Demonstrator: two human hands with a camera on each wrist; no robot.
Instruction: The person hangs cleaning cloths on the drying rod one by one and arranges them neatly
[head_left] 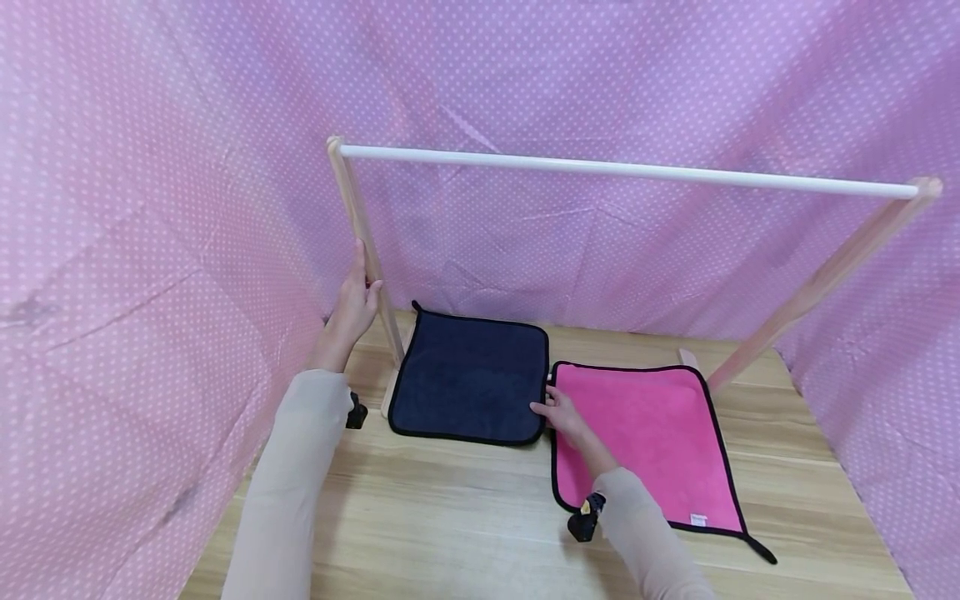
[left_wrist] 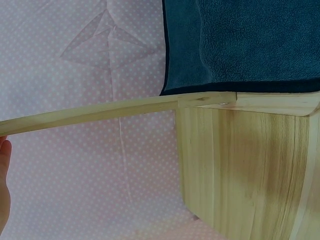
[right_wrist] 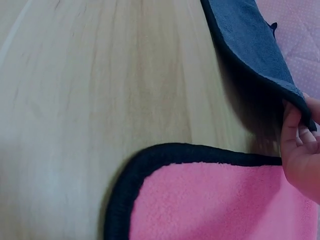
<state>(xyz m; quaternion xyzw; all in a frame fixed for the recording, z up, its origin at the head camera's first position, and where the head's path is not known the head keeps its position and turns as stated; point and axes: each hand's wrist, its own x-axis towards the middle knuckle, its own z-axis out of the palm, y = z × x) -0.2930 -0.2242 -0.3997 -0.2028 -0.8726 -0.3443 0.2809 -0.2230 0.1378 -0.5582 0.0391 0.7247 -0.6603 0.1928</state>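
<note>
A wooden rack with a white crossbar (head_left: 630,169) stands on the wood-look surface. My left hand (head_left: 354,304) holds its left post (head_left: 352,200), thumb on one side and fingers on the other; only a bit of that hand (left_wrist: 4,185) shows in the left wrist view. A dark blue towel (head_left: 472,375) with black edging lies by the foot of this post. Its right edge is pinched by my right hand (head_left: 564,414), and the right wrist view shows that edge of the towel (right_wrist: 250,50) raised. Beneath the right forearm lies a pink towel (head_left: 645,433) with black edging.
The rack's slanting right post (head_left: 825,283) rises behind the pink towel. Pink dotted fabric (head_left: 562,75) hangs at the back and both sides. Bare wood-look surface (head_left: 450,508) lies in front of the dark towel.
</note>
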